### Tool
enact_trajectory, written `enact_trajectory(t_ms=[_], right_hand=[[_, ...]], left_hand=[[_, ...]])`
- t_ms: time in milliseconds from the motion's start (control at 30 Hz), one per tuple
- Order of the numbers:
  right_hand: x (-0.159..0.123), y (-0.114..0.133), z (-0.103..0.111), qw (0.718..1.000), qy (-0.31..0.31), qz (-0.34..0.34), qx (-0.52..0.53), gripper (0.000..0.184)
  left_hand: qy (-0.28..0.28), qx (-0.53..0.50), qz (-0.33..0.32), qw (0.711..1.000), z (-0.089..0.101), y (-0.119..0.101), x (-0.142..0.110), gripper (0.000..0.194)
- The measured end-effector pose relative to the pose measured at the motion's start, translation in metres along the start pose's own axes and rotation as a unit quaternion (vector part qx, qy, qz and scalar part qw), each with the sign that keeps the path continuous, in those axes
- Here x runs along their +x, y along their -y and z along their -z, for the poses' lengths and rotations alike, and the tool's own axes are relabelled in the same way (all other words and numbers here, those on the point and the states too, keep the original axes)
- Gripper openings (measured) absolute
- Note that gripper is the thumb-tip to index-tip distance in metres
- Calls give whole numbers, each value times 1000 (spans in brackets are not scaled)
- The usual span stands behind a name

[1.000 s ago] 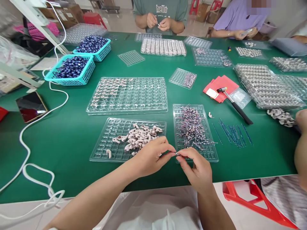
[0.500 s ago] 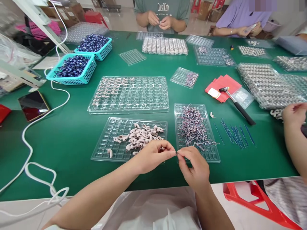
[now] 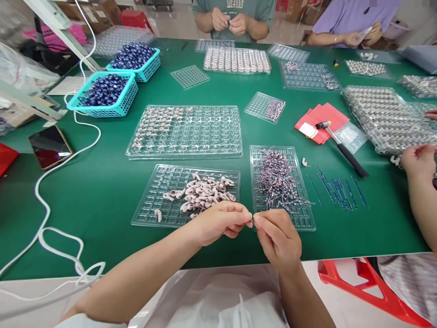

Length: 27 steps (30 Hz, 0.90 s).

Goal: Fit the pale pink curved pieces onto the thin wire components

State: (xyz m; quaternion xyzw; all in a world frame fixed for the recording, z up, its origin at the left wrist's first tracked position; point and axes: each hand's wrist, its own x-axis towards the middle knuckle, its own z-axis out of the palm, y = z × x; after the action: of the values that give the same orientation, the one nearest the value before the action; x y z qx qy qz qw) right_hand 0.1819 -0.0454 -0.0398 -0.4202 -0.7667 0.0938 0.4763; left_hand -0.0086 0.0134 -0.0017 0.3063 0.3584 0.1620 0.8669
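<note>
My left hand (image 3: 216, 223) and my right hand (image 3: 280, 237) meet fingertip to fingertip above the front of the trays. Both are closed in a pinch on a tiny dark piece between them, too small and too covered to name. Beyond my left hand, a clear tray (image 3: 146, 205) carries a heap of beige curved earphone-like shells (image 3: 205, 191). Close to my right hand lies another clear tray (image 3: 305, 218), bearing a pile of small wired components (image 3: 275, 175) with thin pink and dark leads.
A larger clear tray (image 3: 205, 132), partly filled with shells, lies behind. Blue baskets (image 3: 128, 98) of dark glossy parts stand left, near a phone (image 3: 50, 146) and white cable. Right are a hammer (image 3: 344, 152), blue strips (image 3: 337, 191) and a neighbour's arm (image 3: 421, 191). Two people sit opposite.
My fingertips have drawn closer together around the tiny piece, and my left fingers are more curled. The camera view has shifted slightly. At the right, another hand has come into view by the stacked trays.
</note>
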Motion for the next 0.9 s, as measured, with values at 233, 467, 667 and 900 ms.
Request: enact_trajectory(t_ms=[233, 467, 667, 900], right_hand=[[-2, -1, 2, 1000, -16, 3, 7, 48], [-6, 3, 1, 987, -3, -105, 120, 33], [-3, 5, 5, 951, -5, -199, 238, 20], [-3, 3, 8, 942, -25, -222, 251, 13]], left_hand=[[15, -11, 19, 1000, -1, -5, -3, 36], [23, 39, -32, 998, -4, -2, -3, 33], [5, 100, -73, 992, -4, 2, -2, 32], [-14, 114, -86, 990, -5, -5, -5, 31]])
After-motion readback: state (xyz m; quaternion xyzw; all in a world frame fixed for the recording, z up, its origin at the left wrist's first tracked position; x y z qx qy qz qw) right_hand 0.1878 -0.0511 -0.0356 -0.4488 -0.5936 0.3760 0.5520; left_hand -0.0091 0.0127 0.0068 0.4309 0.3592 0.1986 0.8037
